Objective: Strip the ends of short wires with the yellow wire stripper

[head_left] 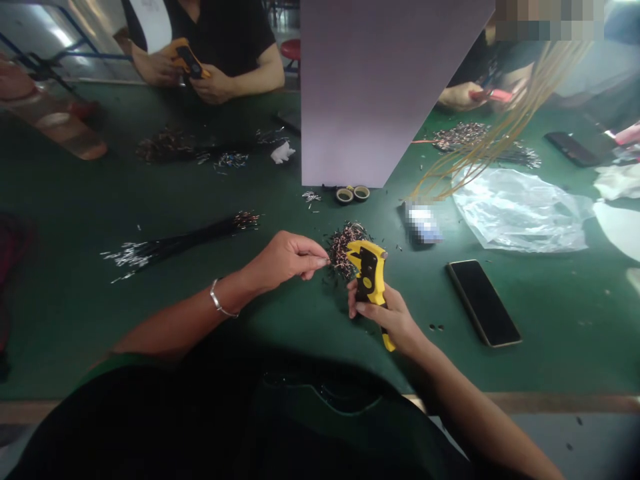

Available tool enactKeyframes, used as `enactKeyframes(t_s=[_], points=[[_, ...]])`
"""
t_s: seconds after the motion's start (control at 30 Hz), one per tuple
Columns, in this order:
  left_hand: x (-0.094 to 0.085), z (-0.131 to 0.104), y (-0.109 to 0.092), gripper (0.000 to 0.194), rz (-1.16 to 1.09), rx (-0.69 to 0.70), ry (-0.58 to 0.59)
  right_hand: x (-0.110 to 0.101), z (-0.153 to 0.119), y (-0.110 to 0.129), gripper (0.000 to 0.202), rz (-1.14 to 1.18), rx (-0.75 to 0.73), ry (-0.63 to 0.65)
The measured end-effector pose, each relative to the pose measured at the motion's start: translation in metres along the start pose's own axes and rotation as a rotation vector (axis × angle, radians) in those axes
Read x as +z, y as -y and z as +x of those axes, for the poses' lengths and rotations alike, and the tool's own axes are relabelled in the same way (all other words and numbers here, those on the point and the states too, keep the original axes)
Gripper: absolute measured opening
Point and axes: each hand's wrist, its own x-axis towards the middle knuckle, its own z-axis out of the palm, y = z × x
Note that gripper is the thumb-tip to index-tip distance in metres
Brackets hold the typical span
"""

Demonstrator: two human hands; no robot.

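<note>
My right hand (pixel 387 310) is wrapped round the handles of a yellow and black wire stripper (pixel 369 270), whose head points up and left. My left hand (pixel 295 259) has thumb and forefinger pinched on a thin wire (pixel 329 261); only a dark tip shows. Right beside those fingertips and the stripper's jaws lies a heap of short dark and copper-coloured wire scraps (pixel 344 245). Off to the left, a bundle of black wires (pixel 190 239) rests on the green table (pixel 280 340), with silvery ends at one side and copper-coloured ends at the other.
A pale upright panel (pixel 350 93) stands ahead, with two tape rolls (pixel 353 194) at its foot. To the right lie a phone (pixel 484 303), a plastic bag (pixel 520 210) and hanging yellow wires (pixel 480 150). Across the table, a person's hands (pixel 217 83) hold another stripper (pixel 187 59).
</note>
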Motion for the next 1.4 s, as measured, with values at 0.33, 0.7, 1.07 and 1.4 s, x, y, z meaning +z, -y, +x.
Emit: enactKeyframes(t_s=[0.33,0.7,1.07,1.4], points=[[0.006,-0.009,-0.004,0.016,0.528,0.59,-0.214,0.004,-0.01,0.022,0.023,-0.922,-0.061,-0.089],[0.013,-0.013,0.003,0.017,0.758,0.817,-0.267,0.014,-0.014,0.02,0.022,-1.41,-0.352,-0.024],[0.023,-0.021,0.003,0.019,0.861,0.844,-0.222,0.022,0.007,0.042,0.018,-0.953,-0.698,-0.218],[0.026,-0.023,-0.003,0.026,0.869,0.766,-0.181,0.022,0.014,0.042,0.021,-0.997,-0.811,-0.173]])
